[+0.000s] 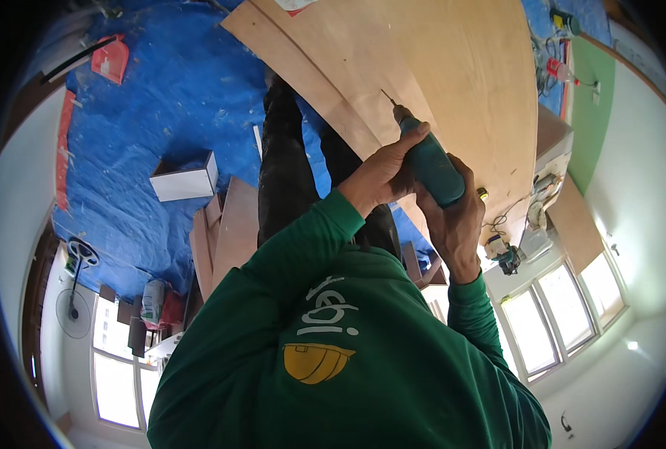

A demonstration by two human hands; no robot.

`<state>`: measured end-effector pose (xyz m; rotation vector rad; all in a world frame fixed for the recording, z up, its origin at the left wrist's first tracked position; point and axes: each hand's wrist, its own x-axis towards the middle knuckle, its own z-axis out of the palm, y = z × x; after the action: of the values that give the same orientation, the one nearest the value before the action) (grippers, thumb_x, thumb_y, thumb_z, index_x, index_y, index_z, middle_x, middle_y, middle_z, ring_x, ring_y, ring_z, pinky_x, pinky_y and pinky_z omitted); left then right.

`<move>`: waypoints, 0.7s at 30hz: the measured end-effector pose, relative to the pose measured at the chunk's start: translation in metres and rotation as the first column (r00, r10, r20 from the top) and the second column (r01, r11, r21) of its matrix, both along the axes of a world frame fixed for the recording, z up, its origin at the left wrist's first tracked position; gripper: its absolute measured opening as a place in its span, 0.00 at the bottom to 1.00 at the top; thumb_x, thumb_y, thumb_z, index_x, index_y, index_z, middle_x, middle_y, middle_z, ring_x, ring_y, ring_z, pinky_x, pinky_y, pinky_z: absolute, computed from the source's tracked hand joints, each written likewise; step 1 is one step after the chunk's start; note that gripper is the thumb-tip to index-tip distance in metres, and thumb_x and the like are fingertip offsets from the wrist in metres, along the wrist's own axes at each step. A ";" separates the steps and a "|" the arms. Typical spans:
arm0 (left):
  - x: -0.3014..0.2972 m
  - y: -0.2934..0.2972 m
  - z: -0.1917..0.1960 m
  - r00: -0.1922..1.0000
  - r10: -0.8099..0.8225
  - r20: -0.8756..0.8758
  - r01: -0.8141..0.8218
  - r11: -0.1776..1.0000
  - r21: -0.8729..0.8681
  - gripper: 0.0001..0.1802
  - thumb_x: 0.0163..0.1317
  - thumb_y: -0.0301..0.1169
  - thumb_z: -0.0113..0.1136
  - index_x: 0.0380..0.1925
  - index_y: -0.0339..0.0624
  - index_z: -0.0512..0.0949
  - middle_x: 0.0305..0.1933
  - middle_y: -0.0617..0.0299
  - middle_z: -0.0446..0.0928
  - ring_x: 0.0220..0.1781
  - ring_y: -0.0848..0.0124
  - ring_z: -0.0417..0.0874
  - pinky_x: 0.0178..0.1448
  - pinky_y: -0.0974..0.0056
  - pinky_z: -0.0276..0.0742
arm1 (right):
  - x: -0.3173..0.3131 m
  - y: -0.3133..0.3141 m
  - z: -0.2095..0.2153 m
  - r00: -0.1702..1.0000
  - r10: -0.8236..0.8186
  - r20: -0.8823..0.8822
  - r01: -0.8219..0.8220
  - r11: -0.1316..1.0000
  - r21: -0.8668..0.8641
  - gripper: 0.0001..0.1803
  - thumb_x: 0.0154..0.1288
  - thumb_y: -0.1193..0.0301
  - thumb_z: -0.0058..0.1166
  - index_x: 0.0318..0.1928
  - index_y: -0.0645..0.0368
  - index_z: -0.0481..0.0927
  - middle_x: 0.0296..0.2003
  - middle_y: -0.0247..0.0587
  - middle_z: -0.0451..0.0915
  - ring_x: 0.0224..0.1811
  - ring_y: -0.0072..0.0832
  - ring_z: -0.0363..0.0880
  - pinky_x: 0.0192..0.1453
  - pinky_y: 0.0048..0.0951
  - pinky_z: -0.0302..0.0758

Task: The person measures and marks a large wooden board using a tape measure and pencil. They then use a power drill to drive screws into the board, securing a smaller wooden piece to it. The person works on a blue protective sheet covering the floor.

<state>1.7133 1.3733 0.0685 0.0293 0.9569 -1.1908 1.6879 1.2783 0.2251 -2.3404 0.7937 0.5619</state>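
Observation:
Both of my hands are closed around a teal cordless drill [434,168], held over a large wooden board [467,75]. My left hand [389,168] wraps its front left side, thumb lying along the top near the chuck. At the back of the body, my right hand [449,217] grips from the right and below; some of its fingers are hidden. A thin bit [387,96] points forward and left, over a narrower strip of wood [333,75]. Whether the bit's tip touches the wood, I cannot tell.
Blue sheeting [176,97] covers the floor at left, with a white open box [183,178] and a red dustpan [111,60]. Wood offcuts [232,224] lie by my legs. A tape measure [482,194] and a teal power tool [506,258] sit at right. A fan [75,310] stands far left.

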 end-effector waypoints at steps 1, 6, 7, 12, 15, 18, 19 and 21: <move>0.000 -0.005 0.005 0.999 0.012 -0.031 -0.011 1.000 0.022 0.28 0.72 0.54 0.74 0.53 0.42 0.78 0.47 0.57 0.84 0.47 0.65 0.89 0.55 0.55 0.90 | 0.001 0.000 0.001 1.000 0.000 -0.003 0.000 1.000 0.004 0.35 0.67 0.63 0.74 0.69 0.64 0.76 0.49 0.62 0.89 0.49 0.53 0.92 0.53 0.46 0.87; 0.004 -0.007 0.014 1.000 -0.015 0.016 0.013 0.994 0.109 0.31 0.67 0.53 0.76 0.54 0.40 0.76 0.46 0.57 0.81 0.45 0.66 0.88 0.51 0.59 0.90 | 0.008 -0.002 0.004 0.999 0.001 -0.033 0.000 1.000 0.024 0.35 0.67 0.62 0.74 0.69 0.64 0.76 0.49 0.62 0.89 0.49 0.53 0.92 0.53 0.46 0.87; 0.004 -0.006 0.015 1.000 -0.017 0.018 0.014 0.993 0.121 0.31 0.67 0.53 0.76 0.54 0.40 0.76 0.46 0.57 0.82 0.45 0.66 0.88 0.50 0.60 0.90 | 0.008 -0.003 0.004 0.999 0.002 -0.036 -0.001 1.000 0.029 0.35 0.67 0.62 0.74 0.69 0.64 0.76 0.49 0.62 0.89 0.49 0.53 0.92 0.53 0.47 0.87; 0.006 -0.003 0.016 0.997 -0.053 0.049 0.048 0.993 0.110 0.32 0.67 0.55 0.76 0.53 0.40 0.76 0.45 0.59 0.81 0.44 0.68 0.87 0.48 0.62 0.89 | 0.008 -0.002 0.003 1.000 0.001 -0.004 -0.001 0.999 0.044 0.35 0.67 0.61 0.74 0.68 0.65 0.76 0.49 0.62 0.89 0.49 0.53 0.92 0.52 0.47 0.87; 0.009 -0.004 0.019 0.997 -0.061 0.036 0.056 0.990 0.131 0.32 0.67 0.56 0.76 0.52 0.40 0.77 0.44 0.60 0.81 0.44 0.69 0.87 0.47 0.63 0.89 | 0.010 -0.001 0.003 1.000 0.012 -0.013 -0.012 1.000 0.025 0.35 0.67 0.61 0.74 0.68 0.65 0.76 0.49 0.62 0.89 0.48 0.53 0.92 0.52 0.47 0.87; 0.009 -0.004 0.019 0.998 -0.056 0.030 0.051 0.990 0.134 0.33 0.66 0.56 0.76 0.52 0.40 0.77 0.44 0.60 0.81 0.44 0.69 0.87 0.47 0.62 0.89 | 0.011 -0.002 0.004 0.999 0.020 -0.025 -0.020 1.000 0.020 0.34 0.67 0.61 0.74 0.67 0.65 0.77 0.49 0.62 0.89 0.49 0.53 0.92 0.52 0.47 0.87; 0.008 -0.004 0.018 0.998 -0.053 0.032 0.048 0.990 0.129 0.33 0.66 0.56 0.76 0.52 0.40 0.77 0.44 0.60 0.80 0.44 0.69 0.87 0.48 0.62 0.89 | 0.012 -0.001 0.005 0.999 0.024 -0.029 -0.024 1.000 0.014 0.34 0.67 0.61 0.74 0.67 0.65 0.77 0.49 0.61 0.89 0.49 0.53 0.92 0.52 0.47 0.87; 0.007 -0.005 0.017 0.998 -0.044 0.034 0.039 0.991 0.128 0.33 0.66 0.56 0.76 0.52 0.40 0.77 0.44 0.60 0.80 0.45 0.69 0.87 0.48 0.62 0.89 | 0.013 -0.001 0.005 0.999 0.023 -0.033 -0.022 1.000 0.009 0.34 0.67 0.62 0.74 0.67 0.65 0.77 0.49 0.62 0.89 0.49 0.54 0.92 0.52 0.48 0.87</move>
<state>1.7204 1.3681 0.0853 0.1726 1.0028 -1.1622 1.7008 1.2772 0.2303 -2.3402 0.7794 0.6143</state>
